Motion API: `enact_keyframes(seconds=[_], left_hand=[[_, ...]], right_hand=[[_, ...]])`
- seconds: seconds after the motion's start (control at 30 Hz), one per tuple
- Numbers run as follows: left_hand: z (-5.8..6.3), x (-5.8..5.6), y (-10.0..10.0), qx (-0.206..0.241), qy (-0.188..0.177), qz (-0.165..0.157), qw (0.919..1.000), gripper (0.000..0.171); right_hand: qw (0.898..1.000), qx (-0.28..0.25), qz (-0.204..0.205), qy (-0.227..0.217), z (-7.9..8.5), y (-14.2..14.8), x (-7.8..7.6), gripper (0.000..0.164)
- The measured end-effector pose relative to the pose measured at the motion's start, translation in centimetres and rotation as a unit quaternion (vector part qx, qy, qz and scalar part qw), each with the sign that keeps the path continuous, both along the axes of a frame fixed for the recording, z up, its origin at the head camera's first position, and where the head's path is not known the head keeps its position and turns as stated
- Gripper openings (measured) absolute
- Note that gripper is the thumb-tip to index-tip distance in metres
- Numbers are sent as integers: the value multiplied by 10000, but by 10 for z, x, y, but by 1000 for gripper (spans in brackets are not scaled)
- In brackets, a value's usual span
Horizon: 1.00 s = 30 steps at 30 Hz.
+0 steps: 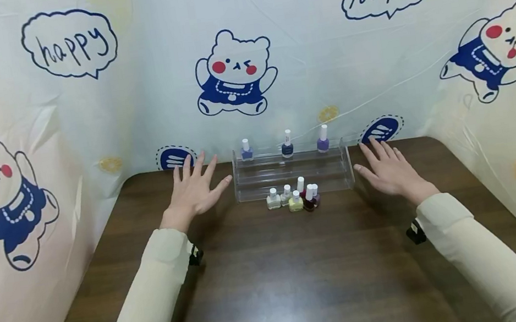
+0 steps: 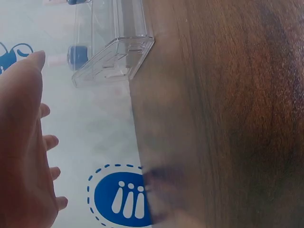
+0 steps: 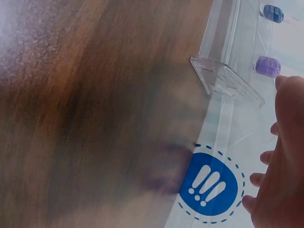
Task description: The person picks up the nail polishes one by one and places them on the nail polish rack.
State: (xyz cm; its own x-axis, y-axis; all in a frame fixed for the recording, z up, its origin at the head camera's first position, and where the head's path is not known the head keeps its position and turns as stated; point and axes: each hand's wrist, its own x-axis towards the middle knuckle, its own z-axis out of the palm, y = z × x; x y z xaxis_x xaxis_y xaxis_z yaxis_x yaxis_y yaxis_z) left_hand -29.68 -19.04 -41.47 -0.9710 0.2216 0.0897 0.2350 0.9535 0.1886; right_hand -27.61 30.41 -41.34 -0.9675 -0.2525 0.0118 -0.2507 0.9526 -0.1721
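Observation:
A clear tiered rack (image 1: 292, 171) stands near the back of the table. Along its top tier sit a periwinkle nail polish bottle (image 1: 247, 151), a dark blue one (image 1: 288, 147) and a purple one (image 1: 322, 143), all white-capped. Several more bottles cluster at the rack's front, among them a yellow bottle (image 1: 296, 203), a pale bottle (image 1: 273, 200) and a dark red bottle (image 1: 309, 203). To the rack's left my left hand (image 1: 196, 188) is spread with fingers straight, holding nothing. My right hand (image 1: 391, 167) is likewise spread at the rack's right, with nothing in it.
The brown wooden table (image 1: 276, 280) runs toward me from the rack. Around its back and sides hangs a pale curtain (image 1: 315, 74) printed with cartoon bears and "happy" bubbles. A dark wrist device (image 1: 416, 232) shows under the right cuff.

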Motion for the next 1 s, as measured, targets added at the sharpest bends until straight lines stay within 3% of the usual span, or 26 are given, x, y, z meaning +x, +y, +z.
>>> enact_keyframes(seconds=[0.2, 0.57, 1.0], left_hand=[[2, -1, -1, 249, 132, -26, 9996, 90], [1, 3, 1, 980, 38, -154, 9951, 91], [0, 0, 7, 2168, -223, -318, 9754, 80]], right_hand=[[9996, -267, 49, 57, 3, -1, 1, 79], [9974, -701, 115, 147, 4, -2, 9, 76], [9930, -1129, 245, 235, 8, -10, 14, 66]])
